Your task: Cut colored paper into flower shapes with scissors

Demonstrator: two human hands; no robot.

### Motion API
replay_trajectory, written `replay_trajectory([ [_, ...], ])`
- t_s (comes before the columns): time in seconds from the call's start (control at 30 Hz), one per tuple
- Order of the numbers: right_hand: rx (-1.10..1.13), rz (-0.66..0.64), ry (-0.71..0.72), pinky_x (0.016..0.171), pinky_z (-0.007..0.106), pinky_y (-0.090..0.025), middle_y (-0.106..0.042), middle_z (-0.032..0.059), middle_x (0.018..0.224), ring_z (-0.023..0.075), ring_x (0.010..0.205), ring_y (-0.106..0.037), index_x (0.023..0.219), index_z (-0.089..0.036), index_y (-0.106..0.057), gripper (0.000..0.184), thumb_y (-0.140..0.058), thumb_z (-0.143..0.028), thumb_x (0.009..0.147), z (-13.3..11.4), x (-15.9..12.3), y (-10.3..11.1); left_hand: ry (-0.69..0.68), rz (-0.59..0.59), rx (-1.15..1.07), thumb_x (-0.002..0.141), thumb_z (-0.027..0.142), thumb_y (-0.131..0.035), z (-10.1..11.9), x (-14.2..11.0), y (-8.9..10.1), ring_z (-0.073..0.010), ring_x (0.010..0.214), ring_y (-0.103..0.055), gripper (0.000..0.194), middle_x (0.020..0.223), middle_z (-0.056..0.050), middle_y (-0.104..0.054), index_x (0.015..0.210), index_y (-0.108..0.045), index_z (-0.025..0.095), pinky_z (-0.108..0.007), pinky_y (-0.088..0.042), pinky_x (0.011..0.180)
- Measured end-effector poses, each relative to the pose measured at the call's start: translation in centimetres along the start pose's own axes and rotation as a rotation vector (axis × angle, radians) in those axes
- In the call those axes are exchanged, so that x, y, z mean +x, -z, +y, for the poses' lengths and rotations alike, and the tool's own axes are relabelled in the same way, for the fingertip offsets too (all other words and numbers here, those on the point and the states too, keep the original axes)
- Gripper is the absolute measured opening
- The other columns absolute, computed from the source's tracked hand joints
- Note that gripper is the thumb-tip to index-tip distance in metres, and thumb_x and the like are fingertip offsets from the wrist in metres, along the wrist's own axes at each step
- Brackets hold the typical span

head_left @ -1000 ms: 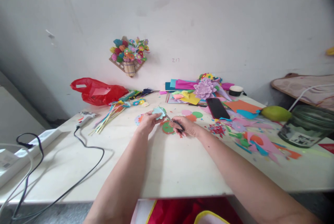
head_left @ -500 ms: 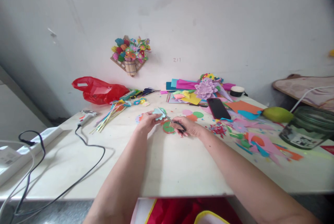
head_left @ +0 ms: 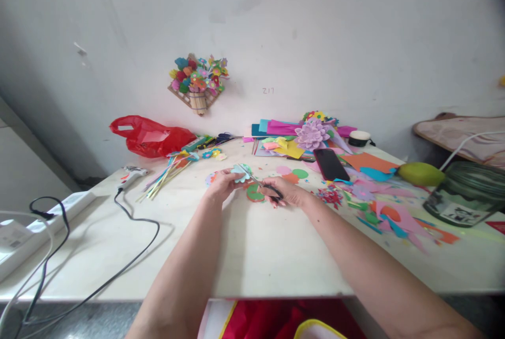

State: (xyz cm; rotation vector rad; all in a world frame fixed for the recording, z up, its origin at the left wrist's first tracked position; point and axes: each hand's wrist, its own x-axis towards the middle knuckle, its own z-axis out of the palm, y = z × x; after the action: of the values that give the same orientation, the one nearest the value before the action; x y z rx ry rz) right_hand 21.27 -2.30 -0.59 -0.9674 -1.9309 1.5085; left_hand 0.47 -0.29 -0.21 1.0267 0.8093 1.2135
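Note:
A pale blue flower cut-out (head_left: 240,171) with a scalloped edge is pinched in my left hand (head_left: 223,183), above the middle of the table. My right hand (head_left: 284,190) is closed around the black handles of a pair of scissors (head_left: 270,189). The blades point left and lie against the flower cut-out; whether they are parted there is too small to tell. Beneath my hands lie a green disc (head_left: 254,193) with an orange edge and other cut-outs, partly hidden. A pink disc and a green disc (head_left: 300,173) lie just behind the scissors.
On the right are a phone (head_left: 331,165), foam scraps (head_left: 398,218), a heap of red bits (head_left: 330,196) and a glass jar (head_left: 461,197). To the left lie a glue gun (head_left: 132,178) with its cord, a power strip (head_left: 74,205) and a red plastic bag (head_left: 152,137).
The scissor blades have shifted slightly over the pale blue flower cut-out, which both hands keep in nearly the same place. The whole view has drifted a little.

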Motion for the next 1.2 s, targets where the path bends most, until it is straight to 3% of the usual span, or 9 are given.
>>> replay_trajectory([
  [0.23,0.015,-0.001,-0.013,0.026,0.014,-0.025,-0.054,-0.0063,0.049,0.0049,0.031,-0.046,0.081,-0.016,-0.052,0.029,-0.058,-0.044,0.08,-0.1,-0.1,0.0,-0.009,-0.01,0.012,0.054,0.012,-0.074,-0.1,0.1,-0.1,-0.0184,0.063,-0.067,0.017,0.071,-0.009,-0.071,0.07,-0.07,0.009,-0.03,-0.056,0.067],
  [0.47,0.027,0.026,-0.01,0.025,0.015,-0.022,-0.053,-0.0063,0.047,0.0056,0.03,-0.045,0.083,-0.015,-0.053,0.025,-0.059,-0.039,0.079,0.1,0.1,-0.1,-0.013,0.011,0.003,0.053,0.012,-0.075,-0.2,0.2,0.0,-0.0223,0.069,-0.068,0.018,0.07,-0.01,-0.07,0.07,-0.069,0.008,-0.032,-0.056,0.068],
  [0.7,0.041,0.055,-0.007,0.026,0.015,-0.023,-0.052,-0.0067,0.045,0.005,0.028,-0.041,0.08,-0.015,-0.053,0.024,-0.06,-0.038,0.078,-0.4,-0.1,-0.4,-0.006,0.022,-0.024,0.055,0.011,-0.074,-0.5,0.4,0.0,-0.021,0.067,-0.068,0.018,0.074,-0.01,-0.071,0.072,-0.069,0.009,-0.031,-0.056,0.067],
  [0.87,0.064,0.098,0.017,0.028,0.016,-0.032,-0.052,-0.0069,0.046,0.0046,0.028,-0.039,0.078,-0.015,-0.053,0.028,-0.062,-0.042,0.075,0.1,0.3,-0.4,-0.038,0.078,-0.052,0.056,0.011,-0.072,-0.4,0.3,-0.9,-0.0203,0.068,-0.068,0.018,0.078,-0.011,-0.071,0.073,-0.067,0.009,-0.031,-0.056,0.067],
  [1.2,0.133,0.183,0.116,0.028,0.015,-0.026,-0.051,-0.0067,0.049,0.0051,0.034,-0.043,0.08,-0.015,-0.054,0.034,-0.066,-0.046,0.07,0.3,0.3,-0.5,-0.112,0.171,-0.146,0.055,0.016,-0.074,-1.3,0.5,-2.8,-0.0212,0.073,-0.069,0.024,0.079,-0.007,-0.07,0.077,-0.065,0.012,-0.029,-0.056,0.062],
])
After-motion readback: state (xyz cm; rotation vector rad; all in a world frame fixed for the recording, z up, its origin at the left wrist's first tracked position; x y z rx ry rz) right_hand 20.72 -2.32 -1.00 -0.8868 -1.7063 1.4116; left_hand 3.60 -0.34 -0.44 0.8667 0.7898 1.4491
